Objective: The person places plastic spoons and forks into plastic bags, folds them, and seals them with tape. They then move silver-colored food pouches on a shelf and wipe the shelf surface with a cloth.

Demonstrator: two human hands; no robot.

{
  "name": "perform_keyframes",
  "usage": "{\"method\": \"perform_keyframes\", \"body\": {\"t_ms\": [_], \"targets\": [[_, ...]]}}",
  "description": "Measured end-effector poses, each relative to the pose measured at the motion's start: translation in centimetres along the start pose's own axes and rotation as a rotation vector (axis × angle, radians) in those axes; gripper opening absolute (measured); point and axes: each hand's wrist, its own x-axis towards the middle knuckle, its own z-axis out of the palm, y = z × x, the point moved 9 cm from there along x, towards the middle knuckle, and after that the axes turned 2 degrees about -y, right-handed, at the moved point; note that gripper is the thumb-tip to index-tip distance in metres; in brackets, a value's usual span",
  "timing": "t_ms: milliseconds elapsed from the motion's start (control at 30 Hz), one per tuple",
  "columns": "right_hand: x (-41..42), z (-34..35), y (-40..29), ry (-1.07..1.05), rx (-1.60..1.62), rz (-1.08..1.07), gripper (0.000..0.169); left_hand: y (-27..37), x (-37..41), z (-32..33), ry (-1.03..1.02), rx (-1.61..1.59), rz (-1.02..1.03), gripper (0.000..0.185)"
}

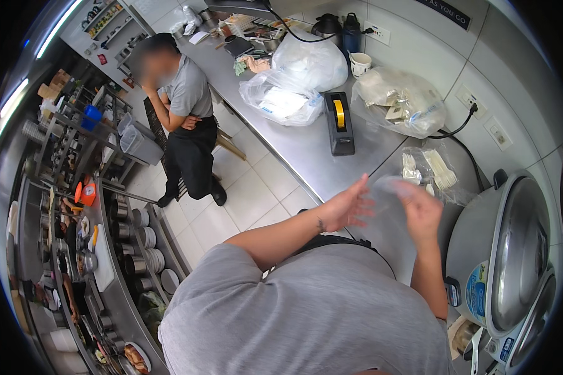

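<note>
My left hand [349,204] is held over the edge of the steel counter [305,145], its fingers apart and nothing visible in it. Between thumb and fingers, my right hand [422,211] pinches a piece of clear plastic [387,184], blurred by motion, so its exact kind is unclear. Just beyond that hand, white plastic forks [438,168] and spoons [409,166] lie in clear wrapping. A black tape dispenser [342,145] with a yellow core stands farther back. Beside it rests a clear bag of wrapped packets [396,101].
Large lidded metal pots [469,243] crowd the right. Two plastic bags with white contents [286,101] [309,63], a paper cup [359,64] and a dark blue bottle [351,35] stand farther back. A co-worker [187,98] sits left of the counter. Power cords [467,145] run along the wall.
</note>
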Motion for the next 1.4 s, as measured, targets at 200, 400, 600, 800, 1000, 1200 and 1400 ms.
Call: {"method": "perform_keyframes", "body": {"t_ms": [200,400,600,800,1000,1200,1400], "targets": [[-3.5,4.0,-3.4,-0.237,-0.182,-0.334,0.021,-0.7,-0.7,4.2,-0.231,-0.392,-0.186,0.025],[-5.2,2.3,-0.2,-0.160,-0.077,-0.087,0.015,-0.7,0.5,3.6,-0.101,-0.221,0.024,0.037],[-4.9,0.6,4.9,0.100,0.127,0.423,0.018,1.6,0.9,3.6,-0.267,-0.148,0.219,0.045],[-4.0,2.3,6.7,0.191,0.419,0.463,0.019,3.1,0.4,3.9,-0.036,0.227,0.286,0.056],[-2.1,5.3,6.4,0.127,0.403,0.513,0.019,4.7,1.3,2.0,-0.252,-0.304,0.010,0.054],[1.2,7.6,6.8,0.208,0.347,0.508,0.021,7.9,2.2,-4.2,0.007,-0.119,0.143,0.046],[4.8,11.0,7.3,0.201,0.314,0.621,0.023,12.6,0.2,-4.2,-0.114,0.085,0.289,0.038]]}}
